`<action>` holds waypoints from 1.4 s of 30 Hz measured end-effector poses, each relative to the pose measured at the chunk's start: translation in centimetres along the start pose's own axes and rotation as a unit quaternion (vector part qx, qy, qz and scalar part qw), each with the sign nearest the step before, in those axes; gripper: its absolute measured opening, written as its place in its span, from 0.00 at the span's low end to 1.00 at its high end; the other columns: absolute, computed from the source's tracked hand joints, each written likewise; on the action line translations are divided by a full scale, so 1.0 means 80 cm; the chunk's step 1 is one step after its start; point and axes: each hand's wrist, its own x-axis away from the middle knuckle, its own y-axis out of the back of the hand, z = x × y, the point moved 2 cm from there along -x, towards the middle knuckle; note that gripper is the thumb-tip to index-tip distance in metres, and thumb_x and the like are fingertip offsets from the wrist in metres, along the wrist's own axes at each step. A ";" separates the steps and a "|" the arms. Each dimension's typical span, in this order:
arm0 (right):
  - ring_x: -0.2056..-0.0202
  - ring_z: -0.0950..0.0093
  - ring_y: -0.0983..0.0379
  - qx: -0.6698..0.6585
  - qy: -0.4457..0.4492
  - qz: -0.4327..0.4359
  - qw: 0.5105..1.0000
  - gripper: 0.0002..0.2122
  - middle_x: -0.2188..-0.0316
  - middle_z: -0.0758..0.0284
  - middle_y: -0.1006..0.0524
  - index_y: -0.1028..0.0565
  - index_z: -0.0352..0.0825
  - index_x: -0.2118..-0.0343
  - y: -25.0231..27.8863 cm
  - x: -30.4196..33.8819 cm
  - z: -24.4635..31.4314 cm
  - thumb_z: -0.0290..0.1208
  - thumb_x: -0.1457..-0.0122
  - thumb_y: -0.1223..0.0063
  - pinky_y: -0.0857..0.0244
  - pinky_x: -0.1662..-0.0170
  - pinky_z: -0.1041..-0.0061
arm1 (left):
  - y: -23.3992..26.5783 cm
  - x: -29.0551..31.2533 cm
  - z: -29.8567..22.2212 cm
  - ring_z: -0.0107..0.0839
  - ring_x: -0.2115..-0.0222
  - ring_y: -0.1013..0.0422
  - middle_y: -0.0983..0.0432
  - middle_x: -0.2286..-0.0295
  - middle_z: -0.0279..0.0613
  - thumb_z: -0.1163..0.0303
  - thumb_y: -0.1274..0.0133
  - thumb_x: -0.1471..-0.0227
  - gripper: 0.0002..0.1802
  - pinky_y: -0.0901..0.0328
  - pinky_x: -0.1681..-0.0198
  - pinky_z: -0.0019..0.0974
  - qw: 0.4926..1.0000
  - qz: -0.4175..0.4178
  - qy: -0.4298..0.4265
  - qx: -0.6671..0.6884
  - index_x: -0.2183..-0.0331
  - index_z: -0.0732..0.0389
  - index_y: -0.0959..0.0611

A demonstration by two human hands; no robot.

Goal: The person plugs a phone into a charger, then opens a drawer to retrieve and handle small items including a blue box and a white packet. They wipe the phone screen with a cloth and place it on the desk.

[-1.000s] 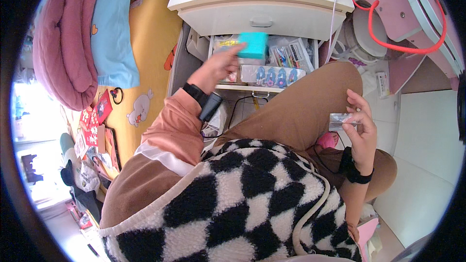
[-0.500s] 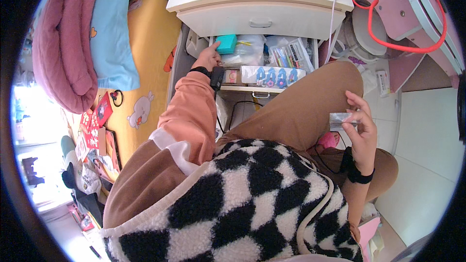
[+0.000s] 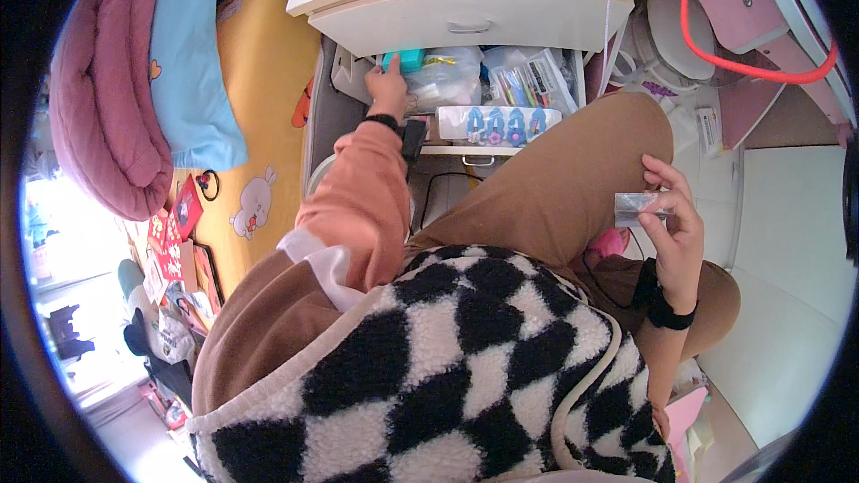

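Note:
A small teal box (image 3: 411,60) lies at the back left of the open drawer (image 3: 435,150), its far part under the drawer above. My left hand (image 3: 386,92) reaches in, fingers closed on the box's near left corner; the thumb is hardly visible. Beside the box are a clear plastic bag (image 3: 445,80) and a clear pouch of coloured pens (image 3: 528,89). A white strip with blue hair clips (image 3: 501,126) lies along the drawer's front. Above my right knee, my right hand (image 3: 673,219) pinches a small flat clear plastic case (image 3: 632,206) between thumb and fingers.
The white cabinet (image 3: 394,22) stands ahead, with a closed drawer above the open one. To the left is a bed with a yellow sheet (image 3: 264,63), a blue pillow (image 3: 192,72) and a rolled pink quilt (image 3: 103,98). A red cable (image 3: 693,36) hangs at the right.
My left hand has moved farther into the drawer, and the teal box has slid back with it. The right hand still holds the clear case. My view has tilted slightly.

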 end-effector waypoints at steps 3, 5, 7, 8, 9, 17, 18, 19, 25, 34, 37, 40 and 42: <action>0.46 0.64 0.32 -0.001 -0.003 0.000 1.000 0.05 0.43 0.57 0.28 0.25 0.34 0.70 0.001 -0.004 -0.002 0.27 0.46 0.39 0.41 0.40 0.64 | 0.007 0.004 0.002 0.34 0.86 0.37 0.32 0.84 0.40 0.52 0.41 0.42 0.24 0.41 0.83 0.44 0.992 0.056 0.071 -0.086 0.77 0.64 0.23; 0.46 0.65 0.32 0.005 0.000 0.003 1.000 0.05 0.43 0.57 0.28 0.25 0.34 0.70 0.000 -0.006 -0.004 0.26 0.45 0.39 0.41 0.40 0.65 | 0.004 -0.004 -0.006 0.34 0.87 0.39 0.33 0.84 0.39 0.54 0.42 0.41 0.23 0.44 0.84 0.42 0.981 0.137 0.134 -0.042 0.77 0.62 0.24; 0.47 0.65 0.32 0.021 0.007 0.003 1.000 0.05 0.44 0.57 0.28 0.25 0.34 0.70 -0.002 -0.007 -0.005 0.26 0.45 0.40 0.40 0.41 0.65 | -0.001 -0.017 -0.011 0.35 0.87 0.38 0.31 0.85 0.41 0.55 0.44 0.40 0.20 0.45 0.85 0.42 0.963 0.193 0.187 -0.015 0.74 0.62 0.22; 0.47 0.65 0.32 0.015 0.004 0.004 1.000 0.05 0.44 0.57 0.28 0.25 0.34 0.70 -0.002 -0.006 -0.006 0.26 0.45 0.40 0.40 0.41 0.65 | -0.007 -0.032 -0.016 0.35 0.88 0.37 0.29 0.85 0.43 0.55 0.46 0.39 0.19 0.44 0.85 0.43 0.959 0.210 0.191 -0.005 0.71 0.62 0.20; 0.47 0.65 0.31 0.015 0.004 0.003 1.000 0.05 0.44 0.57 0.27 0.25 0.34 0.70 -0.002 -0.005 -0.006 0.26 0.45 0.40 0.40 0.41 0.66 | -0.010 -0.047 -0.018 0.35 0.89 0.38 0.33 0.86 0.41 0.56 0.47 0.39 0.17 0.44 0.85 0.42 0.949 0.238 0.205 -0.028 0.71 0.61 0.20; 0.47 0.65 0.31 0.015 -0.010 -0.006 1.000 0.05 0.44 0.57 0.27 0.25 0.33 0.70 0.002 -0.002 -0.010 0.26 0.45 0.40 0.40 0.41 0.65 | -0.025 -0.085 -0.031 0.23 0.89 0.50 0.38 0.84 0.34 0.67 0.43 0.41 0.14 0.52 0.87 0.32 0.906 0.299 0.296 -0.046 0.76 0.55 0.27; 0.47 0.65 0.31 0.018 -0.011 -0.005 1.000 0.04 0.44 0.57 0.27 0.25 0.33 0.70 0.001 -0.003 -0.010 0.26 0.45 0.40 0.40 0.41 0.65 | -0.023 -0.079 -0.037 0.23 0.89 0.50 0.38 0.84 0.33 0.66 0.43 0.41 0.13 0.52 0.87 0.32 0.902 0.311 0.297 -0.044 0.76 0.56 0.27; 0.47 0.65 0.31 0.021 -0.011 -0.006 1.000 0.04 0.44 0.57 0.27 0.25 0.33 0.70 0.001 -0.003 -0.010 0.25 0.45 0.40 0.40 0.41 0.65 | -0.022 -0.071 -0.042 0.24 0.89 0.50 0.38 0.84 0.33 0.66 0.43 0.41 0.13 0.52 0.87 0.32 0.902 0.314 0.292 -0.045 0.75 0.57 0.26; 0.48 0.65 0.31 0.024 -0.015 -0.010 1.000 0.04 0.45 0.56 0.27 0.25 0.34 0.70 0.002 -0.002 -0.012 0.24 0.46 0.41 0.39 0.42 0.66 | -0.023 -0.049 -0.048 0.26 0.91 0.48 0.42 0.88 0.31 0.57 0.44 0.40 0.16 0.53 0.87 0.34 0.933 0.289 0.185 -0.108 0.75 0.56 0.25; 0.49 0.67 0.30 -0.004 -0.015 -0.016 1.000 0.04 0.45 0.57 0.27 0.25 0.33 0.69 0.001 -0.004 -0.012 0.21 0.47 0.41 0.38 0.43 0.67 | -0.044 -0.072 -0.039 0.33 0.90 0.39 0.37 0.89 0.38 0.50 0.42 0.42 0.23 0.47 0.87 0.39 0.871 0.336 0.082 -0.348 0.78 0.59 0.24; 0.49 0.67 0.30 -0.012 -0.018 -0.022 1.000 0.04 0.46 0.58 0.26 0.25 0.32 0.69 0.001 -0.004 -0.010 0.21 0.47 0.41 0.38 0.43 0.68 | -0.041 -0.046 -0.042 0.45 0.81 0.27 0.25 0.81 0.46 0.39 0.44 0.46 0.32 0.35 0.77 0.50 0.889 0.305 -0.022 -0.340 0.70 0.64 0.17; 0.49 0.67 0.30 0.000 -0.020 -0.018 1.000 0.04 0.46 0.58 0.26 0.25 0.33 0.69 0.001 -0.005 -0.008 0.21 0.46 0.41 0.38 0.43 0.68 | -0.047 -0.032 -0.046 0.50 0.64 0.22 0.18 0.67 0.56 0.37 0.43 0.47 0.36 0.31 0.59 0.47 0.830 0.281 -0.164 -0.452 0.62 0.67 0.15; 0.49 0.67 0.30 0.000 -0.012 -0.019 1.000 0.04 0.46 0.58 0.26 0.25 0.33 0.69 0.000 -0.005 -0.006 0.21 0.46 0.41 0.37 0.44 0.68 | -0.053 -0.033 -0.044 0.52 0.52 0.26 0.21 0.57 0.63 0.35 0.44 0.49 0.41 0.34 0.49 0.43 0.785 0.258 -0.190 -0.531 0.58 0.69 0.16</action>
